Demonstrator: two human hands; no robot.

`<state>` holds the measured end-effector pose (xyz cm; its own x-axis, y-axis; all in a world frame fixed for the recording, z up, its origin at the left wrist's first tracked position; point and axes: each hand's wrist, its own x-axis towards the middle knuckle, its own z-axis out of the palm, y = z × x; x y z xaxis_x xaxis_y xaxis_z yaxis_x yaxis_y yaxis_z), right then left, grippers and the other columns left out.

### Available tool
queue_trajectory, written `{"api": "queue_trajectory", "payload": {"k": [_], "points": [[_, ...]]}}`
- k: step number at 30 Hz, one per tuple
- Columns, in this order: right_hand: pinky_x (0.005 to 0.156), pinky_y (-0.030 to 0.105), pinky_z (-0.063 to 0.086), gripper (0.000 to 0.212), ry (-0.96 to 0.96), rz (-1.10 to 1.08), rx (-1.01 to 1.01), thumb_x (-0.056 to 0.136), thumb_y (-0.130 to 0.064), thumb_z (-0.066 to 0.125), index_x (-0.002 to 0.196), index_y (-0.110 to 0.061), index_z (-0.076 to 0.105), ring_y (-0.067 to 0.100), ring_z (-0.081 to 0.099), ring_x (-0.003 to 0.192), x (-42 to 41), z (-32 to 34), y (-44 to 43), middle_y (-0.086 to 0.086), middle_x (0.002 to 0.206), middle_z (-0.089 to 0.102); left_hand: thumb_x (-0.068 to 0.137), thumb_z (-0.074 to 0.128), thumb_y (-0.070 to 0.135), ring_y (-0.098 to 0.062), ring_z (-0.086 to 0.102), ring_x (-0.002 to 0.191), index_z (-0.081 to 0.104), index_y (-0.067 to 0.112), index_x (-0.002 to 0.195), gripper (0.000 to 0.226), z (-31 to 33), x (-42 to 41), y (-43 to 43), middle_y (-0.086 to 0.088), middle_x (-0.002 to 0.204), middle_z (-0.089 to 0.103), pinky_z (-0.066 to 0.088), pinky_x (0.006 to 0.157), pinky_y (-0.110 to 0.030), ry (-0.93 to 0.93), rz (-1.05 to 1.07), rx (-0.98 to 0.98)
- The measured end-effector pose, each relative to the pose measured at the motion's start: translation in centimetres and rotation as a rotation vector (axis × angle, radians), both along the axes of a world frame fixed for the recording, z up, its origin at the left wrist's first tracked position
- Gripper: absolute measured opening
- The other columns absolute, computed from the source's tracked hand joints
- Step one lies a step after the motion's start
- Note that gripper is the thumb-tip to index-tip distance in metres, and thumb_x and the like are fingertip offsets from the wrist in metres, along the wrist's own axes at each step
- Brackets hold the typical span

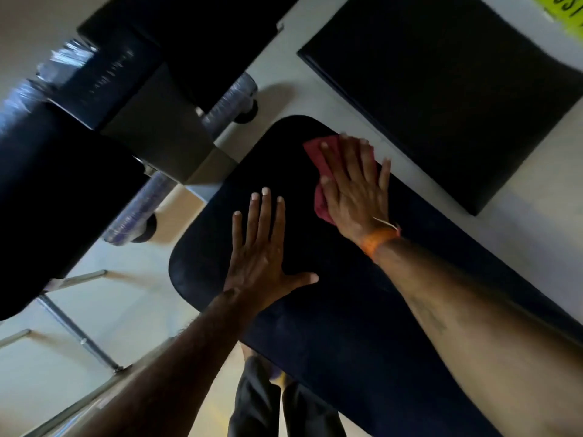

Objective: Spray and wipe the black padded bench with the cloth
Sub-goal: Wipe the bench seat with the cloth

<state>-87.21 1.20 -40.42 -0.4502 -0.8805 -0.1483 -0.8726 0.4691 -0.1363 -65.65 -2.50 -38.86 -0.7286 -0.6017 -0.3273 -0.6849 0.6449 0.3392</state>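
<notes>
A black padded desk (315, 310) with rounded corners and a smooth, matte skin is being shown, its long axis running from 11 o'clock to 5 o'clock; its near end is being cut off by the frame. A crumpled red cloth (325, 171) is being pressed flat near the far end, at 1 o'clock, under the right hand (356, 190), fingers spread, nothing gripped. The left hand (262, 250) is being laid open and empty, palm down, at centre. An orange band (378, 242) is being worn on the right wrist. Blurred plastic-wrapped equipment (135, 89) is being seen at 10 o'clock.
</notes>
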Motion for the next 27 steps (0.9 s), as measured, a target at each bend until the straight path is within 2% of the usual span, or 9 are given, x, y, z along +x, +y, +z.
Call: {"api": "queue_trajectory", "payload": {"k": [4, 7, 11, 13, 16, 18, 20, 22, 27], "points": [[0.127, 0.064, 0.004, 0.058, -0.022, 0.062, 0.003, 0.112, -0.043, 0.016, 0.167, -0.033, 0.002, 0.027, -0.009, 0.162, 1.2, -0.2, 6.2, 0.0, 0.176, -0.005, 0.07, 0.059, 0.088, -0.029, -0.023, 0.158, -0.007, 0.01, 0.165, 0.14, -0.3, -1.3, 1.9, -0.012, 0.172, -0.021, -0.014, 0.126, -0.055, 0.019, -0.058, 0.004], [0.125, 0.068, 0.006, 0.057, -0.024, -0.016, 0.048, 0.111, -0.043, 0.016, 0.167, -0.034, 0.004, 0.024, -0.007, 0.162, 0.2, 0.5, 12.7, -0.003, 0.176, -0.003, 0.069, 0.059, 0.09, -0.03, -0.025, 0.157, -0.007, 0.01, 0.165, 0.141, -0.2, -2.3, 3.0, -0.013, 0.171, -0.022, -0.016, 0.125, -0.055, 0.007, -0.083, 0.008], [0.126, 0.066, 0.005, 0.06, -0.017, -0.226, -0.006, 0.109, -0.044, 0.015, 0.167, -0.028, 0.009, 0.034, 0.0, 0.162, -1.3, 0.2, 5.9, 0.005, 0.176, 0.004, 0.07, 0.044, 0.093, -0.03, -0.021, 0.158, -0.006, 0.01, 0.165, 0.136, -0.6, -3.5, 4.5, -0.012, 0.173, -0.018, -0.007, 0.126, -0.062, -0.007, -0.16, -0.031], [0.128, 0.063, 0.007, 0.06, -0.037, -0.172, -0.034, 0.111, -0.042, 0.018, 0.168, -0.026, 0.01, 0.033, -0.001, 0.162, -1.1, -0.2, 6.0, 0.006, 0.176, 0.004, 0.071, 0.04, 0.094, -0.031, -0.02, 0.159, -0.005, 0.008, 0.165, 0.135, -0.8, -3.8, 5.2, -0.013, 0.173, -0.017, -0.007, 0.126, -0.062, -0.015, -0.166, -0.046], [0.127, 0.064, 0.011, 0.059, 0.022, -0.041, -0.001, 0.111, -0.038, 0.024, 0.168, -0.027, 0.01, 0.028, -0.002, 0.162, -0.8, 0.0, 15.3, 0.002, 0.176, 0.003, 0.07, 0.043, 0.095, -0.031, -0.018, 0.159, -0.004, 0.007, 0.165, 0.138, -0.7, -4.3, 5.8, -0.015, 0.173, -0.016, -0.008, 0.125, -0.062, -0.016, -0.168, -0.033], [0.124, 0.067, 0.013, 0.06, 0.055, -0.122, 0.029, 0.11, -0.038, 0.024, 0.167, -0.026, 0.014, 0.028, 0.002, 0.162, -1.8, 0.1, 18.8, 0.001, 0.176, 0.006, 0.07, 0.043, 0.095, -0.031, -0.015, 0.16, -0.003, 0.007, 0.165, 0.137, -0.7, -4.7, 6.4, -0.014, 0.173, -0.014, -0.002, 0.125, -0.065, -0.021, -0.225, -0.04], [0.125, 0.068, 0.011, 0.061, 0.062, -0.309, 0.003, 0.109, -0.04, 0.022, 0.167, -0.024, 0.016, 0.031, 0.004, 0.162, -2.3, -0.1, 16.6, 0.002, 0.175, 0.01, 0.07, 0.041, 0.095, -0.031, -0.014, 0.16, -0.002, 0.007, 0.165, 0.137, -0.8, -5.4, 7.3, -0.014, 0.173, -0.012, 0.003, 0.125, -0.067, -0.017, -0.281, -0.042], [0.127, 0.065, 0.01, 0.062, 0.024, -0.415, -0.034, 0.108, -0.039, 0.022, 0.167, -0.022, 0.018, 0.035, 0.004, 0.161, -1.4, -0.2, 13.0, 0.005, 0.175, 0.011, 0.069, 0.041, 0.096, -0.032, -0.016, 0.159, -0.003, 0.007, 0.165, 0.138, -0.9, -6.1, 8.1, -0.015, 0.173, -0.014, -0.002, 0.125, -0.066, -0.031, -0.273, -0.036], [0.126, 0.063, 0.013, 0.06, 0.065, 0.004, -0.038, 0.109, -0.034, 0.035, 0.167, -0.025, 0.018, 0.027, 0.006, 0.162, -2.5, -0.9, 20.4, 0.0, 0.175, 0.011, 0.066, 0.041, 0.099, -0.032, -0.019, 0.159, -0.006, 0.007, 0.165, 0.143, -1.0, -6.5, 8.7, -0.016, 0.172, -0.018, -0.004, 0.123, -0.067, -0.064, -0.274, -0.041]]}}
